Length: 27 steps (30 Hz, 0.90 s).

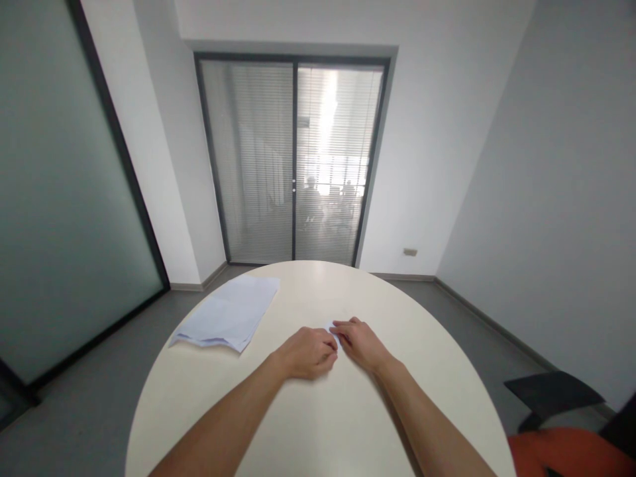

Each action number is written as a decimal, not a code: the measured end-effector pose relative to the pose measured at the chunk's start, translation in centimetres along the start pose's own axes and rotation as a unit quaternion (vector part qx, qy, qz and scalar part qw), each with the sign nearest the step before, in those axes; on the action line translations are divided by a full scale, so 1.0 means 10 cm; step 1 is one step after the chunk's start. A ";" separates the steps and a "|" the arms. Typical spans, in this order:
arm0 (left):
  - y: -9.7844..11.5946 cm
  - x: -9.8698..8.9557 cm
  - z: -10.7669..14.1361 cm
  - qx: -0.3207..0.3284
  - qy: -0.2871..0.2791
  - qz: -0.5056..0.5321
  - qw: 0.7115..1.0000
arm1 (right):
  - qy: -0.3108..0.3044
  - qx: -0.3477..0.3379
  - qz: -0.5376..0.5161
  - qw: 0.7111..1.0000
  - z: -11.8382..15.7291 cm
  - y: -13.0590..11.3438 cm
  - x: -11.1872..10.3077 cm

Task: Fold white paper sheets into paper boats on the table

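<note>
Between my two hands is a small piece of pale blue-white paper (330,325), mostly covered by fingers, so its shape cannot be made out. My left hand (309,353) is closed, its curled fingers gripping the paper's near left side. From the right, my right hand (362,343) pinches the same paper with bent fingers. Both hands rest low over the middle of the round cream table (427,404). To their left lies a stack of large white paper sheets (228,310), with creases and slightly lifted near edges, apart from the hands.
An orange chair seat (571,454) with a black armrest (554,394) stands at the table's lower right. Beyond the far table edge is a glass door with blinds (248,165). A frosted glass panel (64,199) stands at the left, and grey floor surrounds the table.
</note>
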<state>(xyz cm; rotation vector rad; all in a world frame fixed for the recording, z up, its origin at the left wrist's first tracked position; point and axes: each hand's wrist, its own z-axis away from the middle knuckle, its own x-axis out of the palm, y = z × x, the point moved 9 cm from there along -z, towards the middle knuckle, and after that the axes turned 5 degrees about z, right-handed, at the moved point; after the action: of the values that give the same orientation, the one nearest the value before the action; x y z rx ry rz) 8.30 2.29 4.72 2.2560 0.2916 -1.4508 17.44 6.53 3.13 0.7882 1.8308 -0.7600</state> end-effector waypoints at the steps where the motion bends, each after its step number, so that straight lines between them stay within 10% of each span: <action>1: 0.01 0.00 0.00 0.000 0.003 0.004 1.000 | 0.001 0.000 -0.003 1.000 0.00 0.01 0.01; 11: -0.33 -0.12 0.06 -0.122 0.135 -0.016 0.983 | -0.008 -0.020 -0.054 0.998 0.01 -0.06 -0.04; 27: -0.52 0.07 0.11 -0.136 0.115 0.031 0.984 | -0.008 0.001 -0.080 0.997 0.05 -0.02 -0.01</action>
<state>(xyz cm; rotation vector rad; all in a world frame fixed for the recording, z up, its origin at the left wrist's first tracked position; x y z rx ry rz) 5.59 6.32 2.45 2.1851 0.4575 -1.0491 17.61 6.01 3.11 0.6403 1.8953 -0.8666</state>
